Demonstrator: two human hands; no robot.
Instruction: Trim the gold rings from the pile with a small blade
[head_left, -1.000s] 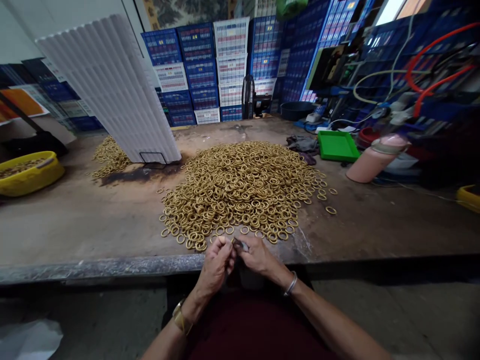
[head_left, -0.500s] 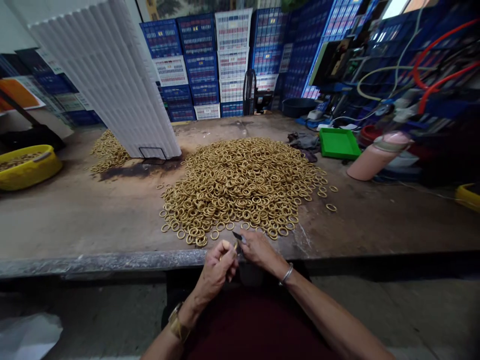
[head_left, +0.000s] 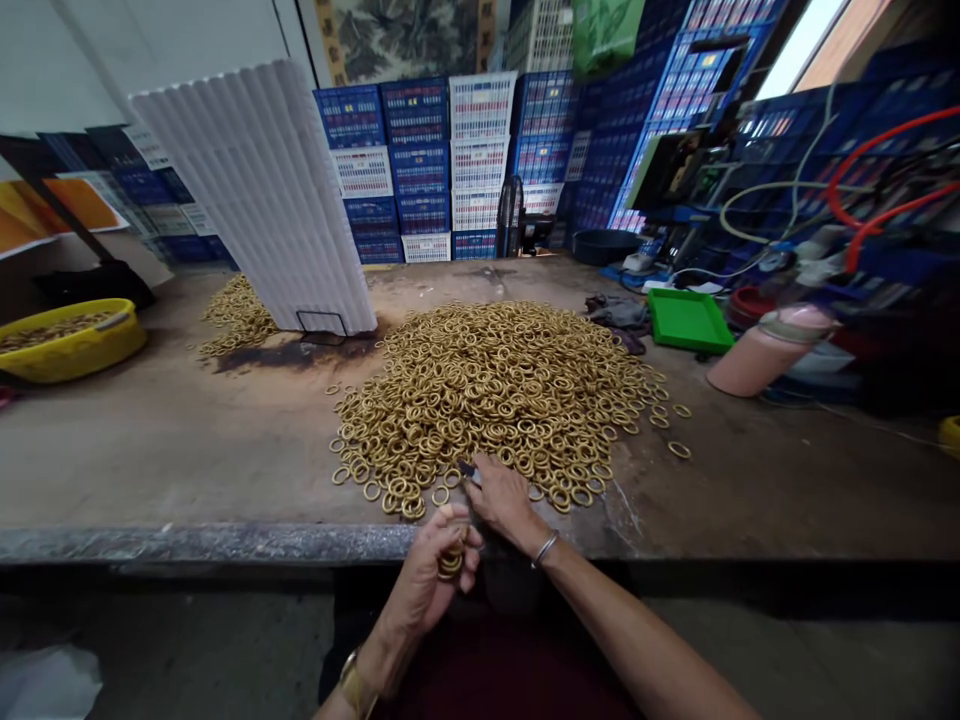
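A wide heap of brass-coloured rings [head_left: 502,380] lies on the worktable [head_left: 255,450]. My left hand [head_left: 442,555], at the table's front edge, is curled around a few of these rings, which show between the fingers and palm. My right hand [head_left: 506,495] reaches to the front of the heap, fingers closed on a small knife [head_left: 468,470] whose dark blade points left. Its fingertips are close to the nearest rings; whether they touch one I cannot tell.
A ribbed white panel [head_left: 262,190] leans in a wire stand, with a smaller ring pile [head_left: 236,315] beside it. A yellow basin [head_left: 75,340] is at left. On the right are a green tray [head_left: 688,318] and a pink bottle [head_left: 769,350]. Stacked crates [head_left: 420,170] line the back.
My right hand with the knife has moved away from my left hand, forward to the heap. My left hand has turned, showing the rings in it. The camera view has tilted up.
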